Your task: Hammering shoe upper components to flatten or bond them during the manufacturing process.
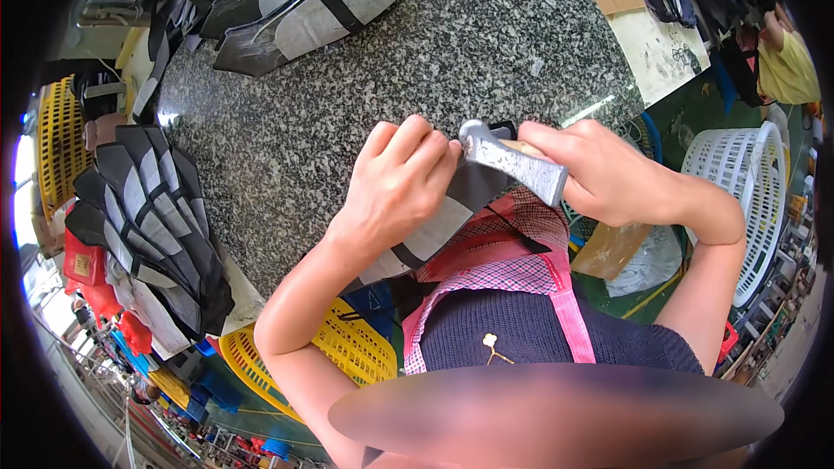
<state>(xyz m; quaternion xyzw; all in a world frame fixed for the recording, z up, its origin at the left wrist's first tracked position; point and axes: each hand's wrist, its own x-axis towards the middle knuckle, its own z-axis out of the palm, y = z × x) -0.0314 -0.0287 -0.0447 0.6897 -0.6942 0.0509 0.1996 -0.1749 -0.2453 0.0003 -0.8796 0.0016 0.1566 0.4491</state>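
Note:
My right hand (599, 169) is closed around a hammer; its worn silver metal head (530, 172) points toward my left hand, and only a little of the pale handle shows. My left hand (400, 175) is closed, its fingertips pinched on the granite near the hammer's tip. Beneath that hand a dark piece of sheet material with a light grey patch (439, 230) lies along the near table edge, overhanging it. The left fingers seem to press its upper end, but the contact is partly hidden.
Similar black-and-grey pieces lie piled at the table's far side (321, 22) and fanned in a stack at left (156, 217). A yellow basket (356, 343) is below left, a white basket (738, 208) at right. Another person in yellow (786, 65) is at far right.

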